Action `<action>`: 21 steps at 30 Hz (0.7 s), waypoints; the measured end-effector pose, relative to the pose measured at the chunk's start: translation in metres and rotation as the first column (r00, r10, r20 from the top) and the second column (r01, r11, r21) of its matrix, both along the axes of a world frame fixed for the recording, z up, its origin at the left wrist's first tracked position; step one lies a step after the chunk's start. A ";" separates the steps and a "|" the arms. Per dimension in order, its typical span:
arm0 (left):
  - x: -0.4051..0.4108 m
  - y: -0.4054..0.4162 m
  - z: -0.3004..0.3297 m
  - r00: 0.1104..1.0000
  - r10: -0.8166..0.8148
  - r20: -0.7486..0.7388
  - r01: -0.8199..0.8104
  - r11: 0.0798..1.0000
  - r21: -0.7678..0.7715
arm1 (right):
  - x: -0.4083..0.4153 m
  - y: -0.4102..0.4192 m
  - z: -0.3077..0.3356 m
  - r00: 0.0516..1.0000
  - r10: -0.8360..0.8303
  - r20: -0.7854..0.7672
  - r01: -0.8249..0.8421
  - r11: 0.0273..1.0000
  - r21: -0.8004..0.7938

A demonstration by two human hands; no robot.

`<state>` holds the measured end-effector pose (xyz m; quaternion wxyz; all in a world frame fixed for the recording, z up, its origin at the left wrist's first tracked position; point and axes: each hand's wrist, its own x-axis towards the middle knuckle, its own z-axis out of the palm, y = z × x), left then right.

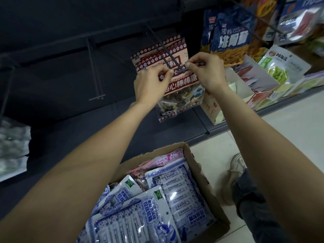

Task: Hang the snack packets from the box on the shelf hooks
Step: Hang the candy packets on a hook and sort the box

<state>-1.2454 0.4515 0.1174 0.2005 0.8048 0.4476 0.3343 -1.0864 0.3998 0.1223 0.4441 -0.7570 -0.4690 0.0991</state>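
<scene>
Left hand (pixel 150 83) and right hand (pixel 207 71) pinch the packet's (pixel 180 92) top corners. This levels its hole with the hook (pixel 172 57) tip

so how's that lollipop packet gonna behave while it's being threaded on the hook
Likely floppy: the lollipop packet sags below both hands pinching its top edge. Probably bottom-heavy, its contents bunched low. The glossy film may be slippery, so it could swing on the hook.

Both forearms (pixel 112 155) are bare from elbow to wrist, with no sleeves, watch or rings showing. Beside the cardboard box (pixel 198 165), a dark grey trouser leg (pixel 254 207) ends above a pale, worn lace-up sneaker (pixel 235 174).
</scene>
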 end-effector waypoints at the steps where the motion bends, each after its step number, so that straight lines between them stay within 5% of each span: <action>1: 0.000 0.000 -0.002 1.000 -0.002 0.015 0.002 1.000 0.006 | 0.000 0.001 0.000 1.000 0.005 0.006 -0.005 1.000 -0.001; 21: -0.001 0.011 -0.001 0.998 -0.022 0.055 0.028 0.993 -0.113 | -0.002 0.000 0.002 0.999 -0.034 0.040 0.035 0.999 -0.024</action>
